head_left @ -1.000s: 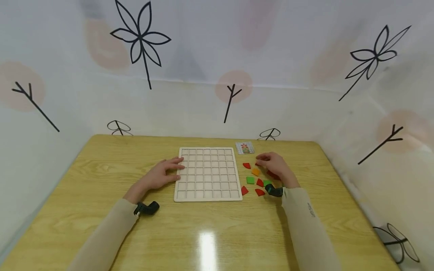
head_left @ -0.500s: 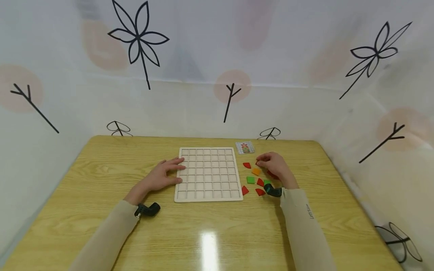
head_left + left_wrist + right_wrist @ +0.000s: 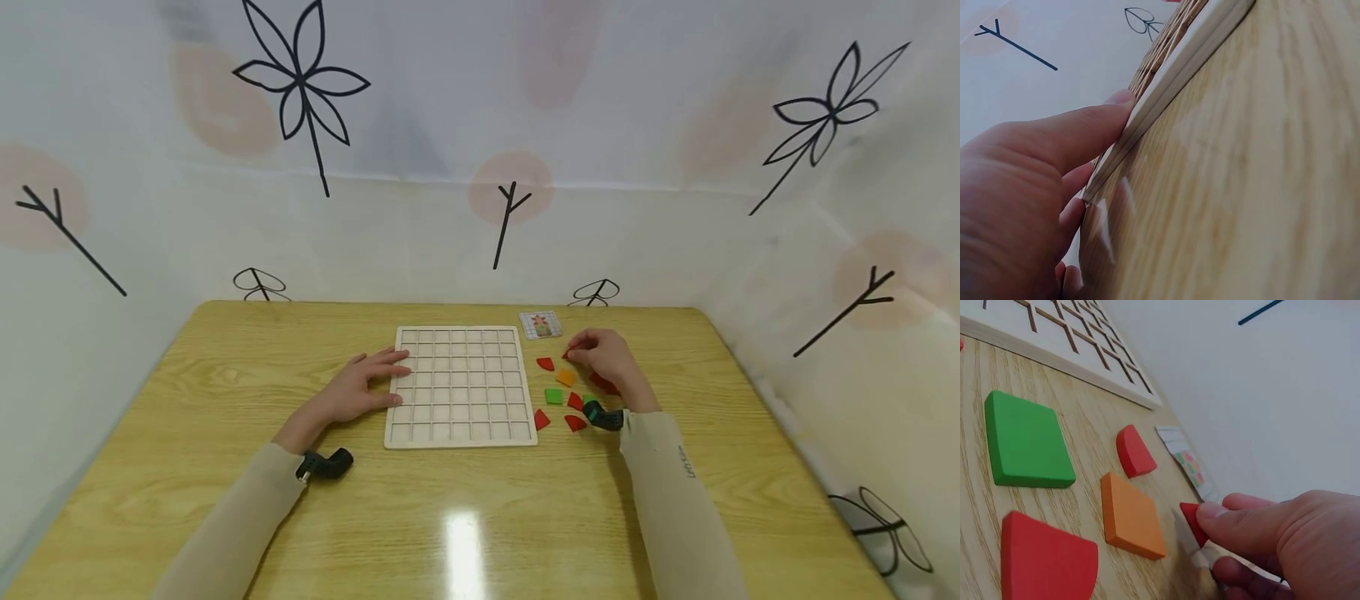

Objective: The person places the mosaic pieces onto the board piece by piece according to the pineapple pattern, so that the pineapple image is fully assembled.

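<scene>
A white wooden grid board [image 3: 461, 387] with square cells lies on the table. My left hand [image 3: 356, 387] rests on its left edge, fingers spread over the rim; in the left wrist view the thumb [image 3: 1094, 125] touches the board's side. Right of the board, my right hand [image 3: 606, 360] pinches a red block [image 3: 1193, 522] between thumb and fingers, which cover part of it. Below that hand lie an orange square block [image 3: 1132, 515], a green square block [image 3: 1027, 440] and red quarter-round blocks [image 3: 1135, 452]. My right wrist partly hides another green block [image 3: 589, 400].
A small picture card [image 3: 541, 325] with a flower in a pot lies behind the blocks, near the board's far right corner. The wooden table [image 3: 360, 517] meets a patterned cloth wall [image 3: 420, 242] at the back and sides.
My right hand has risen slightly from the table with the red block, which shows more between the fingertips now. My left hand stays on the board's edge.
</scene>
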{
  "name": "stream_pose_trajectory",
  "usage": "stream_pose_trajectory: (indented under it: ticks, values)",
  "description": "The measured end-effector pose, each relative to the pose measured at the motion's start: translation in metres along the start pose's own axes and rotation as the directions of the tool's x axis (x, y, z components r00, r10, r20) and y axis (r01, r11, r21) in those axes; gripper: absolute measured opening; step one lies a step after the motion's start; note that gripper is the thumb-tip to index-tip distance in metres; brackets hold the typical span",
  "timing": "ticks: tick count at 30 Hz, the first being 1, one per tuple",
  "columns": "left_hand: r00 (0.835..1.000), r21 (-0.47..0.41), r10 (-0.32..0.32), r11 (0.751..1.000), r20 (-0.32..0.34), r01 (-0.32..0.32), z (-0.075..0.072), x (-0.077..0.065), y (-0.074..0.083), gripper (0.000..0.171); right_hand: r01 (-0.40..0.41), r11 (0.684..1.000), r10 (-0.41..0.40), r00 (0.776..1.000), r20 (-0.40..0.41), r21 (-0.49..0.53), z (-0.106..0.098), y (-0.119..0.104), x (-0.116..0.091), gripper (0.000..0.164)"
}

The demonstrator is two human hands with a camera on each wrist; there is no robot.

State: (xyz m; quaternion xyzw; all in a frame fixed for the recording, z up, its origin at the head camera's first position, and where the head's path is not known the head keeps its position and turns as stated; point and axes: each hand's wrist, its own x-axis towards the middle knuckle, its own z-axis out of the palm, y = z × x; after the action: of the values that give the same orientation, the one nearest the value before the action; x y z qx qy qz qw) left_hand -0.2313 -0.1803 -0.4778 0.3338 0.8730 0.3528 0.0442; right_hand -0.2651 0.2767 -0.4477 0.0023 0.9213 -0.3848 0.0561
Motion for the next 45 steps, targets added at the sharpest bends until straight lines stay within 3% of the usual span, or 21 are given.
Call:
stream_pose_trajectory:
  ticks: [6, 15, 23, 33, 45]
  values:
    - [1.000, -0.004, 0.014, 1.000, 0.006, -0.014, 0.000, 0.001, -0.001, 0.053, 0.093, 0.995, -0.091, 0.995, -0.045, 0.044, 0.008, -0.017, -0.003, 0.016]
    - [1.000, -0.004, 0.015, 1.000, 0.004, -0.015, 0.001, 0.002, -0.003, 0.054, 0.199, 0.951, -0.191, 0.980, -0.055, 0.235, 0.049, -0.050, 0.010, 0.012]
    - [1.000, -0.002, 0.020, 1.000, -0.001, -0.020, 0.002, 0.002, -0.003, 0.054, 0.290, 0.927, -0.281, 0.957, -0.072, 0.238, 0.088, -0.077, 0.017, 0.013]
    - [1.000, 0.017, 0.021, 1.000, 0.001, -0.021, 0.002, 0.002, -0.005, 0.054, 0.309, 0.903, -0.292, 0.951, -0.101, 0.298, 0.127, -0.097, 0.021, 0.012]
    - [1.000, 0.022, 0.027, 0.999, -0.002, -0.027, 0.000, 0.002, -0.002, 0.054, 0.282, 0.937, -0.267, 0.959, -0.095, 0.207, 0.142, -0.098, 0.023, 0.008]
